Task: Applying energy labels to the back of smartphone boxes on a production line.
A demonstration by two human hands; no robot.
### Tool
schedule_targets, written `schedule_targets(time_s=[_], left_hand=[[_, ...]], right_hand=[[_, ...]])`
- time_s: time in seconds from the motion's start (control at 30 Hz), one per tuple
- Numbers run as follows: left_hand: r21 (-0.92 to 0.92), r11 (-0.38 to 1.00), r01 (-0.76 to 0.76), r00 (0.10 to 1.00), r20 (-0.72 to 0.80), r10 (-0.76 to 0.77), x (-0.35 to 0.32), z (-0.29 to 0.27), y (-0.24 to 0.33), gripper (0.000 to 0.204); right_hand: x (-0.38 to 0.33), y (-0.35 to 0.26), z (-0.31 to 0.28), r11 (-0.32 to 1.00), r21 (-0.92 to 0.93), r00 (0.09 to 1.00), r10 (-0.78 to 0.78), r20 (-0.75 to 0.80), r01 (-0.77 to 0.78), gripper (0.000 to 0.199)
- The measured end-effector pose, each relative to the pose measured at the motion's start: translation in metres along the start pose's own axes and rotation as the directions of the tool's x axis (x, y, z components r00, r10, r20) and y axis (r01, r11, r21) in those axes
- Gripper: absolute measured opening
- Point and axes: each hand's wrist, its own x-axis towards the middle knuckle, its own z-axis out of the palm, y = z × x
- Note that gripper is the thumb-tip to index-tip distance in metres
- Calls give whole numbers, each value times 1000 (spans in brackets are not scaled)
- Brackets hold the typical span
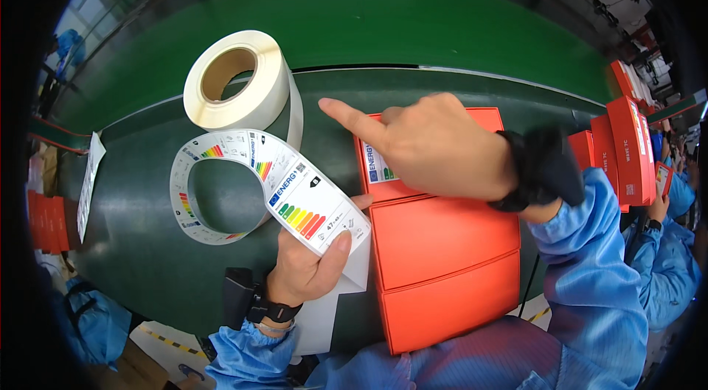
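My left hand grips the free end of a strip of energy labels, thumb on top and fingers beneath. The strip loops back in a wide curl to the white label roll, which has a brown cardboard core. Over the farthest of several orange boxes, my right hand stretches its index finger to the left, the other fingers bent. On that box's left end lies an energy label, partly covered by this hand. Nothing shows in the right hand, though its underside is hidden.
Two more orange boxes lie side by side nearer me. White backing paper hangs at the dark green table's near edge. A white sheet stands at the left. Upright orange boxes are at the right, by a person in blue sleeves.
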Motion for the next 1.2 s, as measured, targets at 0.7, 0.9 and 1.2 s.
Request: schedule_targets(time_s=[0.7,0.9,1.2], left_hand=[[181,979,90,996,-35,-85,-21,6,36,25],[229,972,46,998,-46,-36,-53,10,53,22],[-935,239,264,860,115,-498,-48,7,87,39]], right_hand=[[-31,-56,-15,817,538,899,60,-434,205,41],[-35,-75,-19,541,811,973,-71,-219,222,31],[-44,-103,-2,773,434,815,-178,-552,463,21]])
